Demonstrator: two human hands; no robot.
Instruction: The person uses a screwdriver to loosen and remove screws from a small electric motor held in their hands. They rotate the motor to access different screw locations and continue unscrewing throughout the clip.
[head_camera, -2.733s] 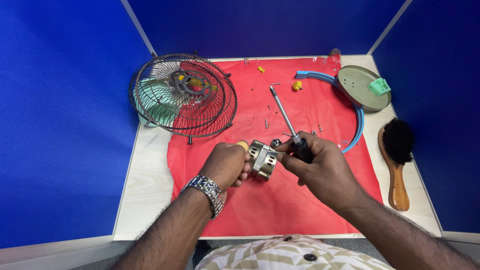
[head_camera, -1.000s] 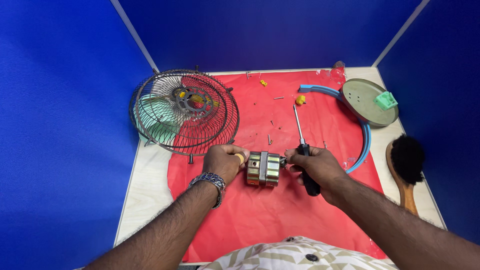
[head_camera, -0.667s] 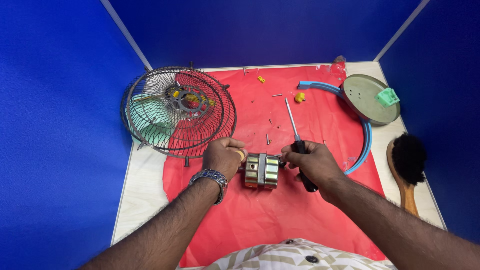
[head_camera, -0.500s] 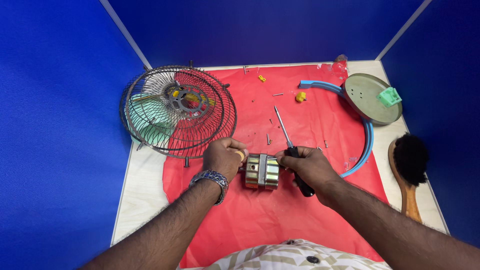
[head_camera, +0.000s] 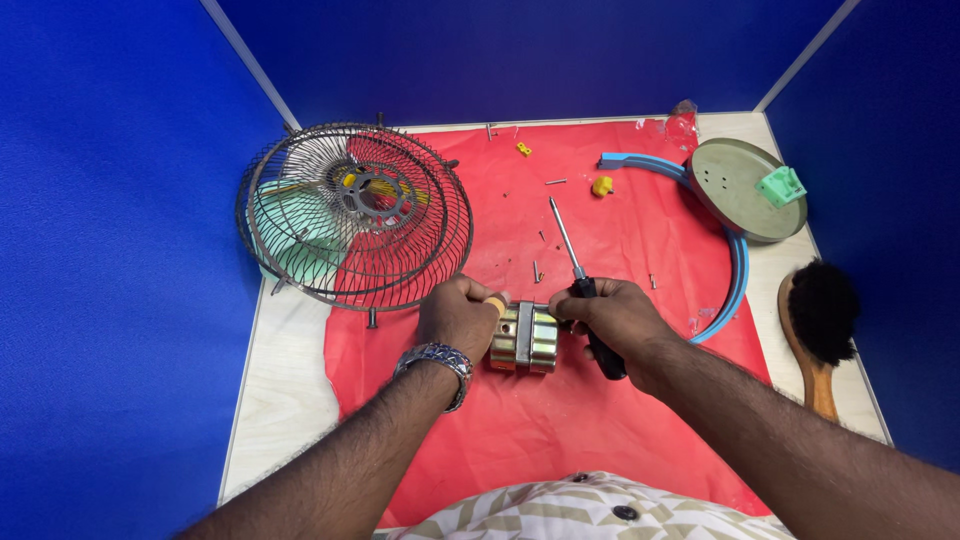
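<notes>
our left hand (head_camera: 458, 318) grips the small metal motor (head_camera: 525, 338) on the red mat (head_camera: 560, 430) near the bench's front edge, fingers clenched round its left end. our right hand (head_camera: 612, 318) touches its right end while grasping the black-handled screwdriver (head_camera: 580, 275), shaft pointing at the far edge. the loose screws (head_camera: 538, 270) just beyond could scatter if we bump them, and the motor could slip from such a cramped two-handed hold

The left hand (head_camera: 458, 318) covers the left end of the motor (head_camera: 524, 339), and the right hand (head_camera: 612, 318) covers its other end and most of the screwdriver (head_camera: 580, 282) handle. Screws (head_camera: 537, 271) on the cloth (head_camera: 560, 420) are too small to tell apart (mere specks).
</notes>
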